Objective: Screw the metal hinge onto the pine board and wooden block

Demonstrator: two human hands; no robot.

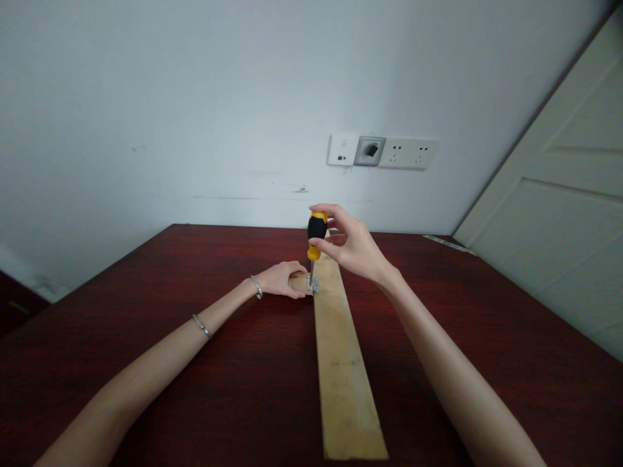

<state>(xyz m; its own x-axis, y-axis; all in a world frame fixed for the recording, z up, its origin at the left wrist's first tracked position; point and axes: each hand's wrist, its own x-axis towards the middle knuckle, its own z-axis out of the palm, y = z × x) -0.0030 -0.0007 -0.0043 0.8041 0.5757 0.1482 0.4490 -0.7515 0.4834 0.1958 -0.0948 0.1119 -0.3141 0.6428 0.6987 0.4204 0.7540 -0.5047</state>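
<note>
My left hand (280, 279) lies on the dark red table (195, 363), fingers closed over a small wooden piece (298, 283) that sits against the left edge of the long plank (343, 363), near its far end. Just right of my fingertips is a small metal bracket (314, 284), where the two pieces of wood meet; I cannot tell how many screws it has. The screwdriver (317, 228) stands nearly upright with its tip down in the bracket. My right hand (353, 250) grips its yellow and black handle from the right, thumb low and index finger curved over the top.

To do this well, I judge the shaft should stand straight over the screw with firm downward pressure, so the tip does not slip out. My left fingertips are very close to the blade. They should press the small piece hard against the plank while sitting clear of where the tip could skid.
</note>
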